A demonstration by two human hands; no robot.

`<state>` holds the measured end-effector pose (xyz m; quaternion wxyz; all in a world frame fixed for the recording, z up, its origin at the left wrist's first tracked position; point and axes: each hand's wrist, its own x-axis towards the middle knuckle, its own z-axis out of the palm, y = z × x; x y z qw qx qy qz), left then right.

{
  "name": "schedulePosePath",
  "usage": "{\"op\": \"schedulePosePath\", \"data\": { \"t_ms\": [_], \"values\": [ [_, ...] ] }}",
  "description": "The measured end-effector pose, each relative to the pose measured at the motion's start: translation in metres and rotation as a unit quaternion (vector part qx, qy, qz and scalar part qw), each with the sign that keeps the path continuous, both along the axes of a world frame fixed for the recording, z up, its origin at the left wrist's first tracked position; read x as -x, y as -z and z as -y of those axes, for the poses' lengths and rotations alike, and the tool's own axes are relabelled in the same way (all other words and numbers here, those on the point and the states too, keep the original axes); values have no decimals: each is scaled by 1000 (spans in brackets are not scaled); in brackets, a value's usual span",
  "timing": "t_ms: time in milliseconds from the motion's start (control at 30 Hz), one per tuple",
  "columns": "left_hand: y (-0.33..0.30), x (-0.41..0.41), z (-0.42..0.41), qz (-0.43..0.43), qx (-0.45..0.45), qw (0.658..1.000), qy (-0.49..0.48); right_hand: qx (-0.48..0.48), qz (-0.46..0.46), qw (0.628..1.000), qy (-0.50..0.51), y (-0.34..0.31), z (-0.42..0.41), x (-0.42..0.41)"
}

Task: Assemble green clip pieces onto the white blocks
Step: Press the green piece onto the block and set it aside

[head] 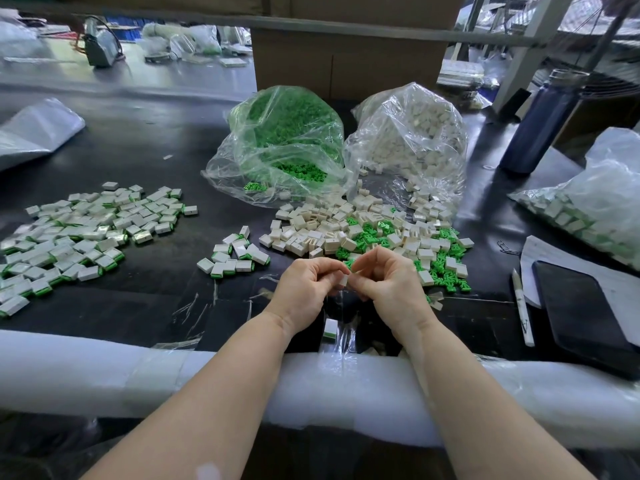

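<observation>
A small white block (343,280) sits pinched between the two hands, just above the near part of the dark surface (166,140). The left hand (306,287) has its fingers curled in around the block, and the right hand (388,278) meets it from the other side with thumb and forefinger closed; a bit of green shows at the fingertips, probably a green clip (349,264), though it is too small to be sure. Both forearms reach in over a white foam pad (104,372) along the near edge.

Just beyond the hands lies a loose heap of white blocks (311,230), mingled on its right with scattered green clip pieces (446,268). Behind that heap stand two clear plastic bags with open mouths: the left bag (277,143) holds green clips, the right bag (412,133) holds white blocks, and they touch one another. To the near left of the heap is a small cluster of finished blocks (232,258), white with a green edge, and well to the left a wide spread of the same finished pieces (86,230). One more finished piece (329,329) lies between the wrists.

At the right, a dark phone (581,306) rests on white paper (540,251), with a white pen (522,306) just beside it. Farther right sits another bag of blocks (595,202), and behind it a dark blue bottle (540,123) stands upright. A cardboard box (349,60) stands behind the two bags.
</observation>
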<state>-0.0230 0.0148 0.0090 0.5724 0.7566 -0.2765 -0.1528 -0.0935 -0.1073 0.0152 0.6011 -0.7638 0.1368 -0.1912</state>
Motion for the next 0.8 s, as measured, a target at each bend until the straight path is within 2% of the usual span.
{"op": "schedulePosePath", "data": {
  "t_ms": [267, 367, 500, 800],
  "values": [
    [-2, 3, 1, -31, 54, 998, -1, -79, 25, 997, 8, 2, 2, -2],
    [0, 3, 0, 5, 44, 999, 4, -99, 23, 995, 19, 3, 4, -3],
    [1, 2, 0, 57, 12, 998, -1, -96, 19, 995, 20, 3, 4, -4],
    [2, -3, 0, 12, 33, 999, -22, -90, 8, 996, 6, 2, 3, -1]
  ]
}}
